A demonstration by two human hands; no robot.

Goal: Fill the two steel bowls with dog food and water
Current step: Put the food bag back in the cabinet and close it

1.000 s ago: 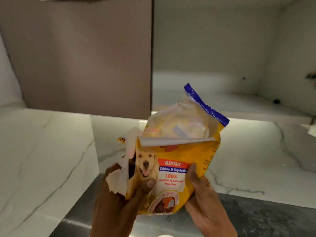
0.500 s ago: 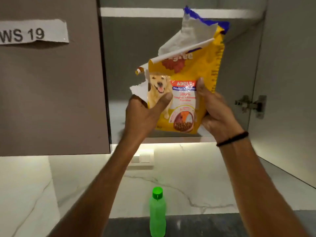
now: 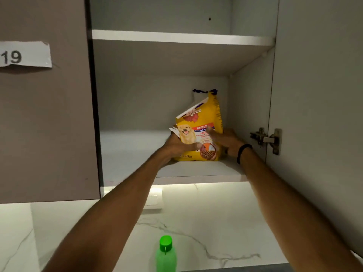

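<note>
A yellow dog food bag (image 3: 204,118) with a torn-open top stands upright on the lower shelf (image 3: 133,154) of an open wall cabinet, near its right inner wall. My left hand (image 3: 176,143) grips the bag's lower left side, thumb across the front. My right hand (image 3: 225,141) holds the right side, thumb on the printed label. Both arms reach up into the cabinet. A green water bottle (image 3: 166,256) with a green cap stands on the counter below. No steel bowl is in view.
The cabinet's right door (image 3: 318,114) hangs open, its metal hinge (image 3: 267,139) close to my right wrist. A shut cabinet door (image 3: 45,114) on the left bears a paper label reading 19. An upper shelf (image 3: 180,37) spans the cabinet. A white marble backsplash and wall switch (image 3: 153,200) lie underneath.
Both hands carried the bag from low over the counter up into the cabinet and set it down on the lower shelf at the right.
</note>
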